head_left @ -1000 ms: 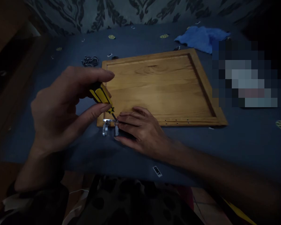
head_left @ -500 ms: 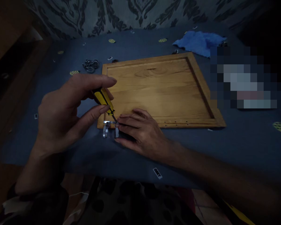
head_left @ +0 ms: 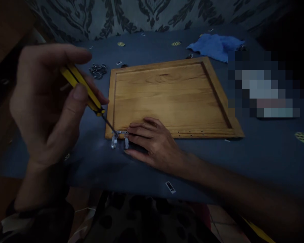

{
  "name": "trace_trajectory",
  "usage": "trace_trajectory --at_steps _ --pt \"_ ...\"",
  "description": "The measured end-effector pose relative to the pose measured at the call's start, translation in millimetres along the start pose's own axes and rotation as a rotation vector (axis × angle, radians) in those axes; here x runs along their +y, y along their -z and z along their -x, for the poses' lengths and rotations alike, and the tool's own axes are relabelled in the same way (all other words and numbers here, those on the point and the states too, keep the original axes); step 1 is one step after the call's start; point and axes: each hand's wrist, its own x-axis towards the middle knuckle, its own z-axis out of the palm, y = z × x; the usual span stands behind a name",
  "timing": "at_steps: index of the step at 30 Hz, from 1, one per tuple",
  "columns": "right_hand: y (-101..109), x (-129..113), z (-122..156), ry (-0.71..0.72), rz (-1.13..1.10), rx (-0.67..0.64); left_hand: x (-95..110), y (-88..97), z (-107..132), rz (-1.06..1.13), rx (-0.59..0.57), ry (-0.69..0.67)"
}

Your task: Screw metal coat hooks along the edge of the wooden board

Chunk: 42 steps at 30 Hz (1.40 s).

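Observation:
My left hand [head_left: 50,101] is closed round the handle of a yellow and black screwdriver [head_left: 82,86], pinched between thumb and fingers. The shaft slants down to the right, its tip at the left part of a small silvery metal bracket [head_left: 120,132] with two curved prongs. This bracket sits at the front left corner of a framed wooden panel [head_left: 162,98], the prongs sticking out past its front edge. My right hand [head_left: 157,145] lies over that edge with fingers stretched out, fingertips at the bracket's right end. What is beneath those fingers is hidden.
Behind the panel's left corner lies a cluster of shiny metal hooks [head_left: 98,71]. A blue cloth [head_left: 215,45] is crumpled at the back right, beside a pixelated area. Patterned dark blue cloth [head_left: 205,165] covers the table. Small dark holes dot the panel's front rail.
My left hand has moved left and tilted the screwdriver further over. Its tip has shifted from the bracket's right end to the left part. My right hand and the panel stay put.

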Motion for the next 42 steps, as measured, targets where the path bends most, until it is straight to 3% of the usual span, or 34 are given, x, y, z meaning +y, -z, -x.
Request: trace_trajectory --at_steps 2,5,7,11,13,18,24,35,42 --pt "-0.6 0.8 0.3 -0.004 0.000 -0.003 6.0 -5.5 -0.6 0.249 0.194 0.115" --pt "-1.3 1.1 0.8 -0.010 -0.003 -0.003 20.9 -13.5 1.2 0.447 0.255 0.163" --pt "-1.4 0.6 0.8 -0.012 -0.010 -0.006 26.9 -15.3 4.1 0.404 0.201 0.122" --pt "-1.3 -0.7 0.5 -0.026 -0.013 0.004 22.7 -17.3 14.3 0.214 -0.143 0.025" --pt "-1.3 -1.0 0.4 -0.026 -0.013 0.007 17.1 -21.6 20.9 0.164 -0.245 -0.004" --pt "-1.5 -0.4 0.9 -0.035 -0.010 -0.012 14.5 -35.6 30.3 0.025 -0.295 -0.026" --pt "-2.2 -0.5 0.2 -0.032 -0.013 -0.020 22.4 -43.6 20.4 -0.103 -0.442 0.001" --pt "-1.8 -0.7 -1.0 -0.031 0.000 -0.006 21.7 -50.7 21.4 -0.137 -0.442 -0.032" --pt "-1.7 -1.1 -1.8 -0.042 -0.019 -0.021 18.7 -55.4 24.1 -0.067 -0.358 -0.052"
